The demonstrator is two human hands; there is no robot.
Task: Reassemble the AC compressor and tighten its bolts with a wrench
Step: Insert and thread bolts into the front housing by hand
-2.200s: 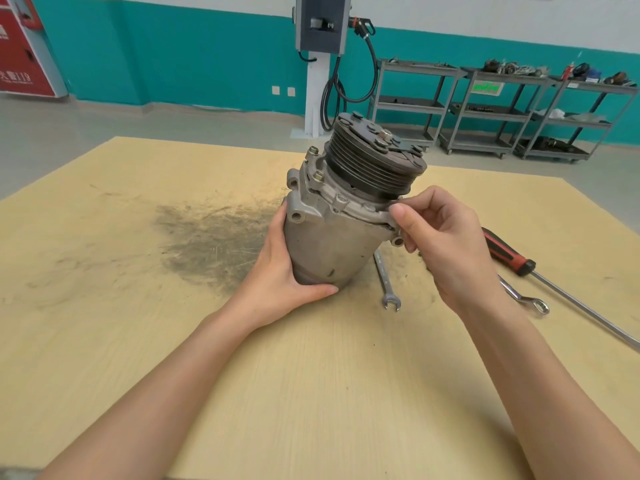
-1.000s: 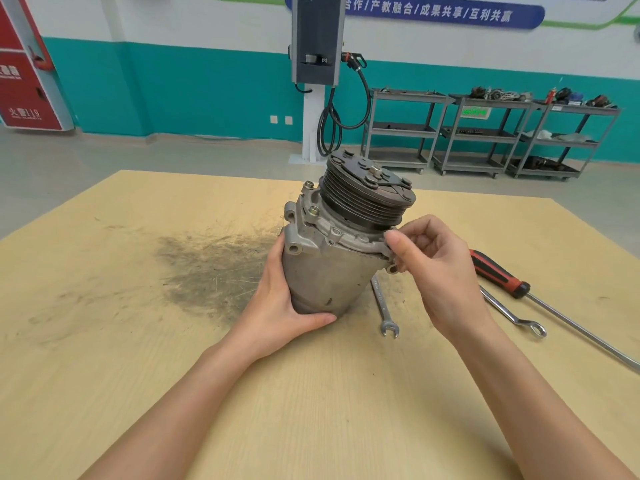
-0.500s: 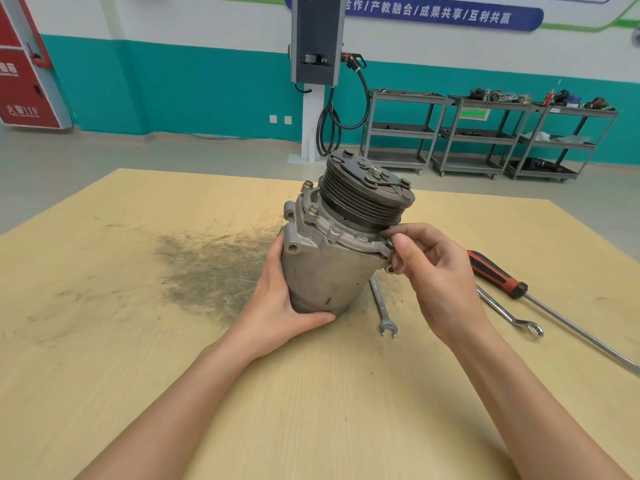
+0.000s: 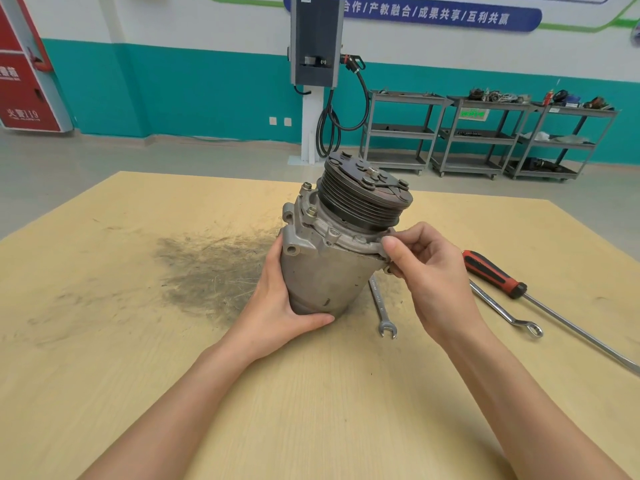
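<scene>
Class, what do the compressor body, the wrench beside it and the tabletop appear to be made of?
Compressor body: probably cast aluminium, dull grey and rough.
Wrench: steel, likely chromed, bright and reflective.
Tabletop: pale wood or laminate, fine straight grain, matt.

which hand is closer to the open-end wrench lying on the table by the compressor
Right. The right hand is above and just right of the wrench, its fingers pinching at the compressor flange. The left hand grips the compressor body on the wrench's far side.

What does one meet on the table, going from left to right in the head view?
Dark smudge → left hand → compressor → open-end wrench → right hand → ring wrench.
</scene>
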